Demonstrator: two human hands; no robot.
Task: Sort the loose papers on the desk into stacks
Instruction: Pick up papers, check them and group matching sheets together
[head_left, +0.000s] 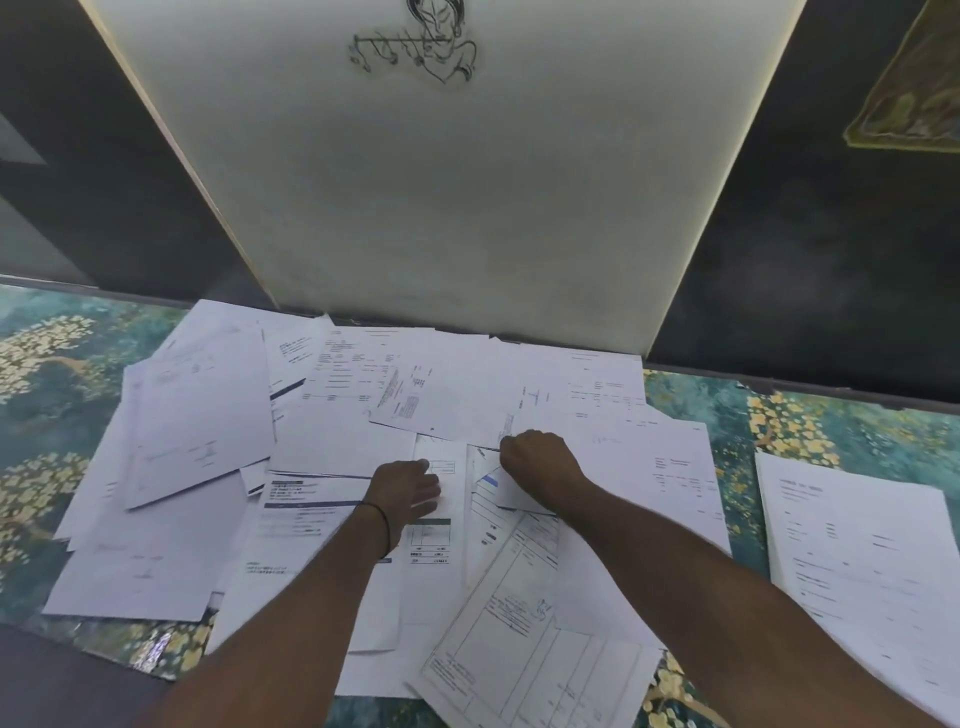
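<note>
Several loose printed papers (332, 441) lie overlapping across the middle of the desk (57, 374). My left hand (408, 488), with a black band at the wrist, rests with straight fingers on a sheet bearing a dark green bar (434, 540). My right hand (537, 457) is curled, and its fingers pinch the near edge of a white sheet (457, 400) at the heap's middle. A separate stack of papers (857, 551) sits apart at the right.
The desk top has a teal and yellow floral pattern. A white board (467, 208) with a line drawing leans at the back edge, flanked by dark wall. A tilted form with ruled boxes (524, 649) lies near the front edge.
</note>
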